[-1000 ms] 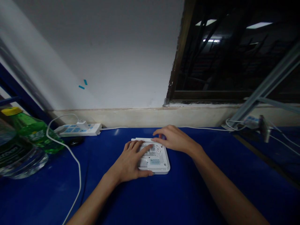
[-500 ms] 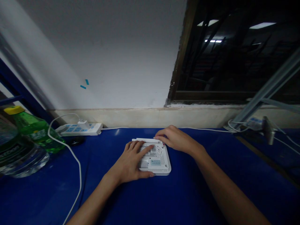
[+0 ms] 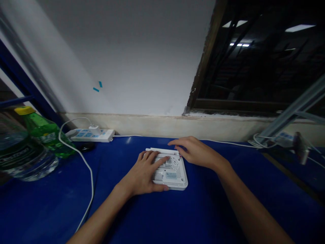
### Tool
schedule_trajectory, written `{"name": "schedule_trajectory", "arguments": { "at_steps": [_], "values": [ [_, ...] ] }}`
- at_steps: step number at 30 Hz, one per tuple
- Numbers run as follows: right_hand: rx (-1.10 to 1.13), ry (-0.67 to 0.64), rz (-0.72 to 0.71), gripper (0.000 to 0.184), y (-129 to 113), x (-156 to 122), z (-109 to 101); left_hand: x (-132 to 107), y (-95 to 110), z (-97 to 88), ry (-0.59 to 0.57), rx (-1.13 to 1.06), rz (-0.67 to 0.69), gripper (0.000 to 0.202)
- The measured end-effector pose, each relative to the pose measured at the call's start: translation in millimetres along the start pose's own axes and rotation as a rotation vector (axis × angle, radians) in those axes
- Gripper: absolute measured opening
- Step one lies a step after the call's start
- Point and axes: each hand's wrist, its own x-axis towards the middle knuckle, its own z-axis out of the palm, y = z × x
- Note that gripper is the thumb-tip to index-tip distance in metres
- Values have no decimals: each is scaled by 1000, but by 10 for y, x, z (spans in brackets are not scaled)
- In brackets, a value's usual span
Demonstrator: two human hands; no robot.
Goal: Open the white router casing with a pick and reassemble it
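A white router (image 3: 175, 179) with vent holes and printed labels on its upward face lies flat on the blue table. Along its far side runs a slim white bar (image 3: 162, 150), which looks like a folded antenna. My left hand (image 3: 144, 173) spans the router's left part, thumb along the near edge and fingers over the top and far left, gripping it in place. At the far right corner is my right hand (image 3: 194, 150), its index finger stretched out above the bar's end and its thumb apart, with nothing seen between them. Its other fingers are partly hidden.
To the left stand a green bottle with a yellow cap (image 3: 48, 135) and a large clear bottle (image 3: 25, 157). A power strip (image 3: 101, 135) with a plugged-in charger sits by the wall, its white cable (image 3: 88, 169) looping forward. A metal post (image 3: 286, 108) and cords are at the right.
My right hand's index finger has straightened and lifted from the bar's end, parting from the thumb. My left hand keeps its place on the router. The whole view has shifted slightly.
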Motion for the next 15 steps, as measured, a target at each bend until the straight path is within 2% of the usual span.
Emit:
{"name": "schedule_trajectory", "arguments": {
  "at_steps": [2, 3, 6, 8, 12, 15],
  "values": [
    [-4, 10, 3, 53, -5, -32, -4, -3, -4, 3, 2, -4, 0, 101],
    [-10, 18, 16, 54, -9, -44, -6, -4, -6, 3, 7, -11, 1, 101],
    [-24, 57, 79, 36, -9, -50, -11, 0, -4, -16, 13, -48, -7, 101],
    [-6, 58, 94, 31, 9, -31, -10, 27, 13, -61, -11, -67, -31, 105],
    [17, 53, 53, 30, 47, -10, -2, 184, 84, -230, -127, -19, -91, 117],
    [-4, 37, 25, 53, 37, -23, 6, 364, 120, -350, -294, 1, -138, 120]
  ]
}}
